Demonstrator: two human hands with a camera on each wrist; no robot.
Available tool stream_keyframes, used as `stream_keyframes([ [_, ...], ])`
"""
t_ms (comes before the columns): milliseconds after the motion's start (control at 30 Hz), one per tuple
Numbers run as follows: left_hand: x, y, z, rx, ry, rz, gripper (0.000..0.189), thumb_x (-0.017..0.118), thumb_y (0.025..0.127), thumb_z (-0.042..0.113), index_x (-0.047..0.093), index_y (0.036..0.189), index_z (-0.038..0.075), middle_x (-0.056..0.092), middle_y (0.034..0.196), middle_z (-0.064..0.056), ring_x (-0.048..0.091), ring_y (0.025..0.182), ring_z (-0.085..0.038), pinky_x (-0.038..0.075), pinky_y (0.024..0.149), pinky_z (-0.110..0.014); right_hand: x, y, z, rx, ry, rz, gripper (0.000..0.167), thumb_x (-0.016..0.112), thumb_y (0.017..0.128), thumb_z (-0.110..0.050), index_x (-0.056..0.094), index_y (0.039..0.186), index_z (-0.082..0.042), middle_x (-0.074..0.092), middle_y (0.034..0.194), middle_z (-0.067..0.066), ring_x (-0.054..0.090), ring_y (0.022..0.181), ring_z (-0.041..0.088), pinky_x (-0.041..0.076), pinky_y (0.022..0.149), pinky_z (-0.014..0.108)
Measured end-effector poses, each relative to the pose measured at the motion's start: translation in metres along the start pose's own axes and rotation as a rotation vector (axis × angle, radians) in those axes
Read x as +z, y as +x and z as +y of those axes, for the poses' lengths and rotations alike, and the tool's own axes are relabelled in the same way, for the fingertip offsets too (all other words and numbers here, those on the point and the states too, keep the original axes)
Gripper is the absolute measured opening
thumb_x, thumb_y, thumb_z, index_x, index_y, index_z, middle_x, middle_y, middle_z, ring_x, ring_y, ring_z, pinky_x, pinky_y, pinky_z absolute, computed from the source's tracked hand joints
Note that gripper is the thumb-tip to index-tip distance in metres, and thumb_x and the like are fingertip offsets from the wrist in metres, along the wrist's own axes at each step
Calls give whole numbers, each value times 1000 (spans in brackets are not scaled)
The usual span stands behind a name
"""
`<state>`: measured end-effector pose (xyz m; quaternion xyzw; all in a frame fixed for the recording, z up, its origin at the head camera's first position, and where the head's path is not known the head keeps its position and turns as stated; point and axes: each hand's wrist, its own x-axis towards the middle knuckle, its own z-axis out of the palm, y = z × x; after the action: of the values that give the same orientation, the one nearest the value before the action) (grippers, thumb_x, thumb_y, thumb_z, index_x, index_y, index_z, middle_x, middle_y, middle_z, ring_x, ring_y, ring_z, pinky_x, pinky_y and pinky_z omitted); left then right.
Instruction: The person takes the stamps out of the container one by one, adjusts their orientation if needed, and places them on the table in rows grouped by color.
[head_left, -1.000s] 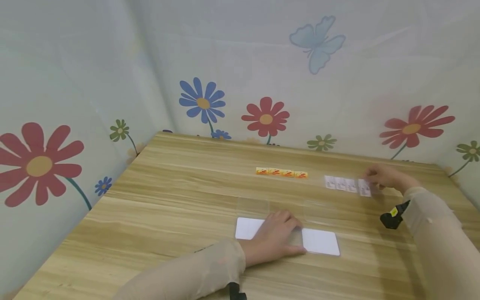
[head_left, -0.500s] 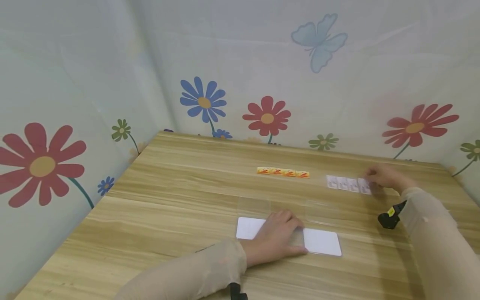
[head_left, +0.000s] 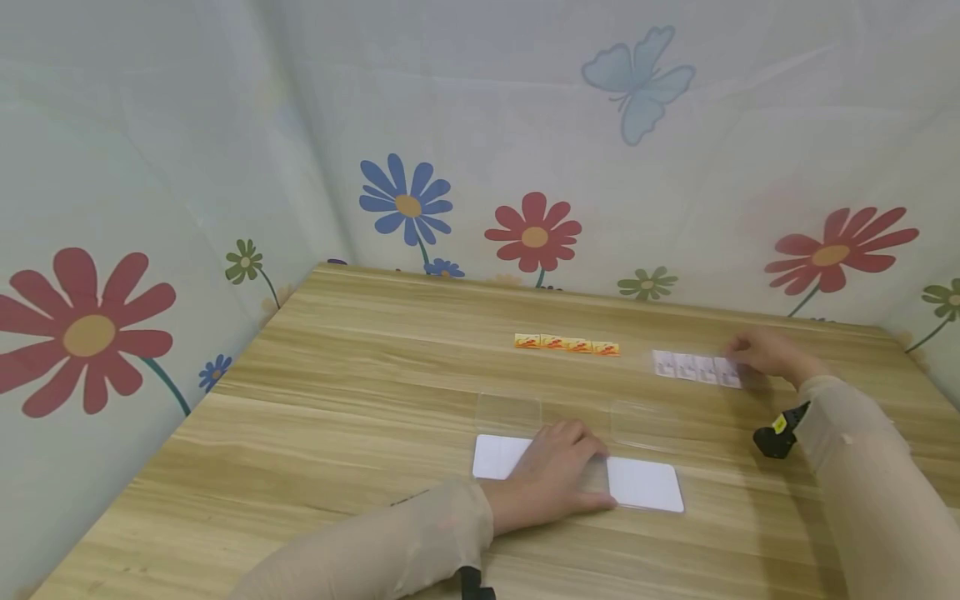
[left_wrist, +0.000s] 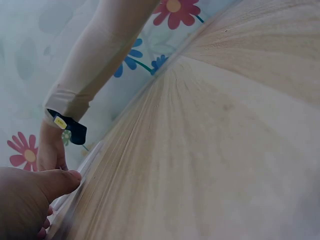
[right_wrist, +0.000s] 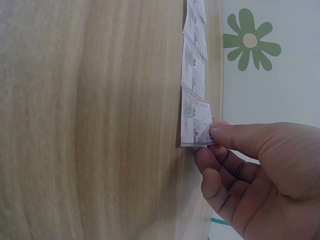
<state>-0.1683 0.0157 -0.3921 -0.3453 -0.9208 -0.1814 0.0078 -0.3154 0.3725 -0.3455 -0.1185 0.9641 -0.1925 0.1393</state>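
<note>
My right hand pinches the edge of a perforated postage stamp between thumb and fingers. That stamp lies at the right end of a row of several pale stamps. My left hand rests on the table, between two white cards with rounded corners. The left card is partly hidden by the hand. The right card has its left edge by the thumb and index fingertips. In the left wrist view, the thumb stretches out straight.
Several small yellow and orange stamps form a row left of the pale ones. Two clear plastic sheets, a left sheet and a right sheet, lie behind the white cards. A flowered curtain borders the wooden table.
The rightmost pale stamp has shifted left and now meets the row's end, with my right hand still pinching it. My left hand stays in place.
</note>
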Motion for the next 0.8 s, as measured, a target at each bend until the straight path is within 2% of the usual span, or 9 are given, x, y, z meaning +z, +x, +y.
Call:
stream_keyframes([
  [533,0,0,0,-6,-5,-6,53,69,80,57,63,118,21,55,112,6,51,108,-10,41,98,-28,0,1,1,24,20,-4,26,56,92,-7,58,107,14,64,90,19,56,81,25,47,67,31],
  [800,-1,-1,0,-4,-6,-6,53,69,80,56,63,118,21,55,111,6,51,107,-10,41,98,-27,-1,-1,-1,17,15,-1,28,56,92,-7,58,110,14,65,97,26,59,84,27,53,73,41],
])
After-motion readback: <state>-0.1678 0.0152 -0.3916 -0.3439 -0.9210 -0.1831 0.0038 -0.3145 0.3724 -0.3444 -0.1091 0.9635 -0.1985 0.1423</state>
